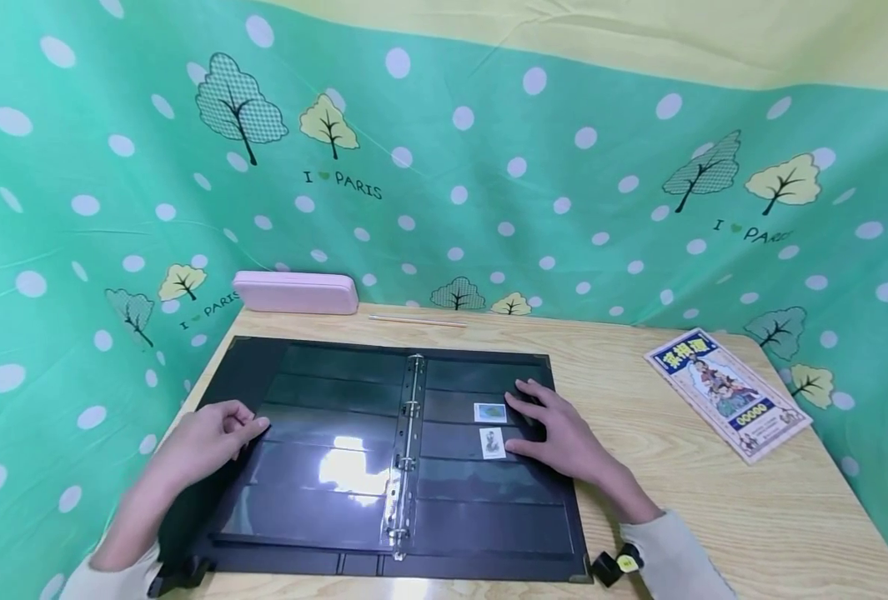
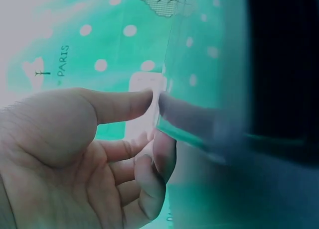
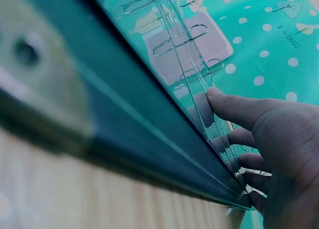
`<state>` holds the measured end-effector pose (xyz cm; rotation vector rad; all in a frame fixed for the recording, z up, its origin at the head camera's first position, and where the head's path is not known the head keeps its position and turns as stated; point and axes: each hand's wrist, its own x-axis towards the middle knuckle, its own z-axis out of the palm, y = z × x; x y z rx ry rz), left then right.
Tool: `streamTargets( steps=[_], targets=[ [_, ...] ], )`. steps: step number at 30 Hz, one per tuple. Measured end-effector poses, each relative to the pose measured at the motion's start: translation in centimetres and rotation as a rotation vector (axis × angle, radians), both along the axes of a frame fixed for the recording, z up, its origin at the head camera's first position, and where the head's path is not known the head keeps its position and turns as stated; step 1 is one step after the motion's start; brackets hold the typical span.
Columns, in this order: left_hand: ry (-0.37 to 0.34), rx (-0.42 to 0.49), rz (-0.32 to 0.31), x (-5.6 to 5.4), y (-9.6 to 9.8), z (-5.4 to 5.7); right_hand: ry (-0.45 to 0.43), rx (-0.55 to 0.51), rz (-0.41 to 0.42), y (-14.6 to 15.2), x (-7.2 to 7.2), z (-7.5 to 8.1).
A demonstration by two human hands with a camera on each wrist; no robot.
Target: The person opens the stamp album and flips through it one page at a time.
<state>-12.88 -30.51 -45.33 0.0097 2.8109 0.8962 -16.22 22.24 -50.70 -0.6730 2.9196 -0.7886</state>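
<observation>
A black stamp album (image 1: 286, 560) lies spread out on the table, with metal rings (image 1: 411, 408) down its middle. My left hand (image 1: 207, 440) is at the outer edge of the left album page (image 1: 331, 379). In the left wrist view its thumb and index finger pinch that page's glossy edge. On the right-hand page (image 1: 489, 521) sit two stamps, a blue-green one (image 1: 490, 412) and, just below, a pale one with a dark figure (image 1: 492, 443). My right hand (image 1: 559, 435) rests there with fingers spread, its fingertips close beside both stamps.
At the back left of the wooden table (image 1: 609, 358) stands a pink case (image 1: 295, 293), and a thin pencil-like stick (image 1: 417, 321) lies right of it. A colourful printed booklet (image 1: 727, 395) lies at the right. Green patterned cloth (image 1: 489, 183) hangs around the table.
</observation>
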Motion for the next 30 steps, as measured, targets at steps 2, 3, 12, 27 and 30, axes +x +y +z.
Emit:
streamTargets(
  steps=[2,3,12,27,30],
  targets=[
    [0.006,-0.006,0.016,0.0,0.1,-0.2,-0.004,0.002,-0.002,0.0,0.0,0.0],
    [0.006,-0.005,0.026,0.0,0.2,-0.3,-0.007,0.003,-0.003,0.0,0.0,0.1],
    [0.103,0.001,0.104,0.7,0.7,-1.4,-0.016,0.004,-0.007,0.0,0.0,0.0],
    [0.182,-0.017,0.170,1.3,1.6,-2.1,-0.016,0.004,-0.005,0.0,0.0,0.1],
    [0.193,-0.033,0.165,1.4,1.8,-2.1,-0.014,0.004,-0.003,0.0,0.1,0.1]
  ],
)
